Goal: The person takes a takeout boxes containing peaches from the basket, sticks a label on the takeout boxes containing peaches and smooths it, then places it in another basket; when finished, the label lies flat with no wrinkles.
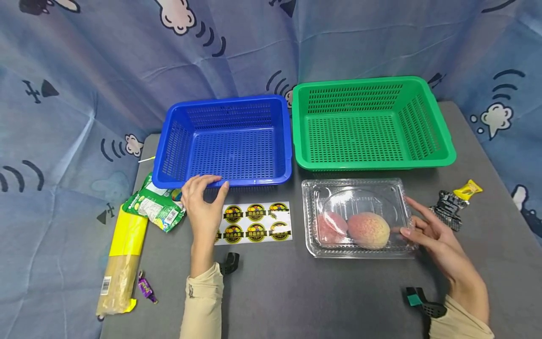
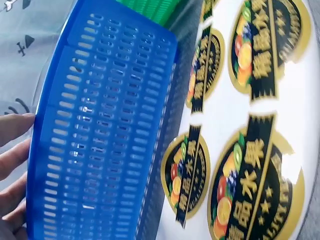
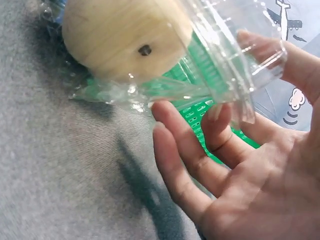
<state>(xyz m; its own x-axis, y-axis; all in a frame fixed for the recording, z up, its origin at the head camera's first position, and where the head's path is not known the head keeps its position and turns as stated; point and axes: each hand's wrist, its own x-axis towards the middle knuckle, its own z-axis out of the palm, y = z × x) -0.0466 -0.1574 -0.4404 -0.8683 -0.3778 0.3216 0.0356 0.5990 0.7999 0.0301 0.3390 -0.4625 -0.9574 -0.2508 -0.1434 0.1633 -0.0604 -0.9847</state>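
Observation:
My left hand (image 1: 202,207) is at the near rim of the blue basket (image 1: 222,182), its fingers over the edge and the thumb close beside them. In the left wrist view, fingers (image 2: 17,125) touch the top rim of that basket. A clear plastic fruit box (image 1: 360,252) with its lid on holds two peaches (image 1: 368,229). My right hand (image 1: 444,249) holds the box's right edge between thumb and fingers. The right wrist view shows one peach (image 3: 125,40) through the plastic, with the lower fingers (image 3: 170,150) loosely bent beneath the edge.
A green basket (image 1: 374,165) stands beside the blue one. A sticker sheet (image 1: 256,223) lies between my hands. On the left are a green snack bag (image 1: 154,205), a yellow noodle pack (image 1: 123,259) and a purple candy (image 1: 146,287). Black (image 1: 449,209) and yellow (image 1: 467,189) wrappers lie right.

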